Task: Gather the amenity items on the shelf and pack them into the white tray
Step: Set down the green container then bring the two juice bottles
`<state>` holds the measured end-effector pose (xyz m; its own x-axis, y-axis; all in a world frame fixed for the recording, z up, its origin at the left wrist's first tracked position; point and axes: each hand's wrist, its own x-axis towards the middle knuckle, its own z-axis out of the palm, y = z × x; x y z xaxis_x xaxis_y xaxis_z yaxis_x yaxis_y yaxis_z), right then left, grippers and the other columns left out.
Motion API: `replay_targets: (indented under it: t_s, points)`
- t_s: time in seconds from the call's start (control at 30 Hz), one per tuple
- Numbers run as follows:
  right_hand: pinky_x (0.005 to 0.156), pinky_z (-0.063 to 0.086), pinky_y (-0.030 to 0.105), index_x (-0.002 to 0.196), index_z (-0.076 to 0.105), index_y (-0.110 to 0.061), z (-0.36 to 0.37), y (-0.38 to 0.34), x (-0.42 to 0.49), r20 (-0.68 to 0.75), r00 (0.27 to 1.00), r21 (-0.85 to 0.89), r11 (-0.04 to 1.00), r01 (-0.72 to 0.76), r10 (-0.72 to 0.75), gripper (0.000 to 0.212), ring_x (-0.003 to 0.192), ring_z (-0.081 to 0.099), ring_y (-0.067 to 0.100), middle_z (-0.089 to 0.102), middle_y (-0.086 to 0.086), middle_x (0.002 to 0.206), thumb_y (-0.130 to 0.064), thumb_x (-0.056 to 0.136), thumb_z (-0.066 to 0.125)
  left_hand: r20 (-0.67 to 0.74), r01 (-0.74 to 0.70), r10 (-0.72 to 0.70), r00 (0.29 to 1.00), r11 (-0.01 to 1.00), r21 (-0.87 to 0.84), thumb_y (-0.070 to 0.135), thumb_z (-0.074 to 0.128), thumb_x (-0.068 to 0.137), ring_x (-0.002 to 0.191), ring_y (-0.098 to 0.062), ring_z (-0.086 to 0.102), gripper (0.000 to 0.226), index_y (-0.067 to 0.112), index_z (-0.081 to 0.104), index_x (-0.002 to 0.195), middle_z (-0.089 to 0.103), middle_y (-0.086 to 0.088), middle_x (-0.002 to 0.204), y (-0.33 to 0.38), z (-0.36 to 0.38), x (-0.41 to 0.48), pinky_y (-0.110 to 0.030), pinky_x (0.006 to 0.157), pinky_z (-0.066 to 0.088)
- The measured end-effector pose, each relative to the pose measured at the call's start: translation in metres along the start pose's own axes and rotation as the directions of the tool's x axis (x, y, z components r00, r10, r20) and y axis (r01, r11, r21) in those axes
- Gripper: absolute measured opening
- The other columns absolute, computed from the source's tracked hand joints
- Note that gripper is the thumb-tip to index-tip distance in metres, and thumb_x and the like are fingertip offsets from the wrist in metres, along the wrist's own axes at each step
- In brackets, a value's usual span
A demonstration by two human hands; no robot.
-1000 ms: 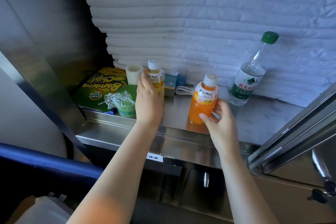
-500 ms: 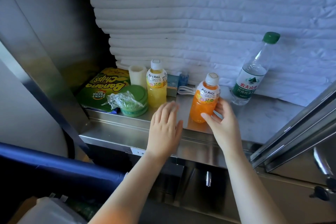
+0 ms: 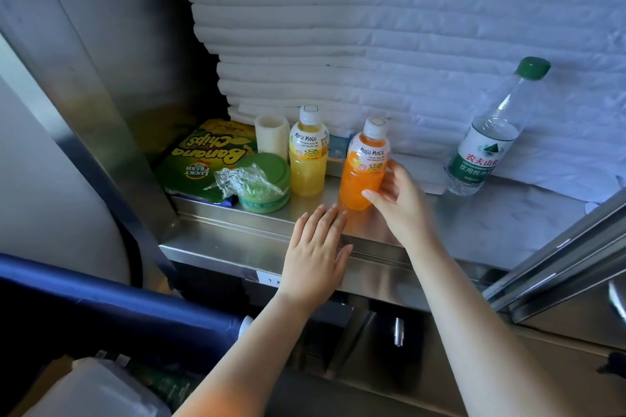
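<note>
1. Right hand curled round the orange bottle, upright at mid-shelf.
2. Left hand flat, fingers straight, holding nothing, at the shelf's near edge.
3. Further left: yellow bottle, green tub, chips bag; far right, water bottle.

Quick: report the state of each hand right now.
Left hand: open, fingers straight, holding nothing.
Right hand: curled round the orange plastic juice bottle with the white cap.
</note>
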<state>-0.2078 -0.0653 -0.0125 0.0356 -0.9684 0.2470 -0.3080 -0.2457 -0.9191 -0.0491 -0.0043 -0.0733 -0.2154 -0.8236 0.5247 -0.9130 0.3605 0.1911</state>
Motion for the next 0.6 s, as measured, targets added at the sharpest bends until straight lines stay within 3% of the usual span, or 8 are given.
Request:
replay_targets:
  t_s: [0.37, 0.5, 0.6]
  points:
    - [0.092, 0.051, 0.024, 0.131, 0.048, -0.013, 0.023, 0.003, 0.023, 0.050, 0.999, -0.042, 0.999, 0.010, -0.008, 0.052, 0.105, 0.062, 0.001, 0.064, 0.000, 0.122, -0.009, 0.083, 0.068, -0.017, -0.004, 0.004, 1.000, 1.000, -0.005, 0.034, 0.050, 0.089, 0.131, -0.023, 0.041, 0.049, 0.012, 0.051, 0.133, 0.048, -0.006, 0.139, -0.002, 0.003, -0.001, -0.041, 0.109, 0.028]
    - [0.094, 0.046, 0.020, 0.142, 0.032, -0.017, 0.024, 0.008, 0.010, 0.129, 0.991, -0.042, 0.999, 0.028, -0.023, 0.069, 0.118, 0.055, 0.005, 0.054, -0.006, 0.133, -0.018, 0.084, 0.069, -0.025, -0.001, 0.001, 1.000, 1.000, -0.008, 0.034, 0.050, 0.088, 0.131, -0.024, 0.041, 0.051, 0.012, 0.050, 0.134, 0.048, -0.006, 0.139, -0.002, 0.004, -0.001, -0.041, 0.110, 0.027]
    - [0.095, 0.044, 0.026, 0.141, 0.035, -0.016, 0.021, 0.016, -0.014, -0.005, 0.990, -0.283, 0.949, 0.135, -0.143, 0.056, 0.120, 0.052, 0.010, 0.052, 0.000, 0.136, -0.029, 0.091, 0.057, -0.033, -0.006, 0.005, 0.999, 1.000, -0.015, 0.032, 0.049, 0.089, 0.132, -0.024, 0.040, 0.050, 0.012, 0.049, 0.134, 0.047, -0.006, 0.140, -0.002, 0.005, -0.002, -0.041, 0.110, 0.026]
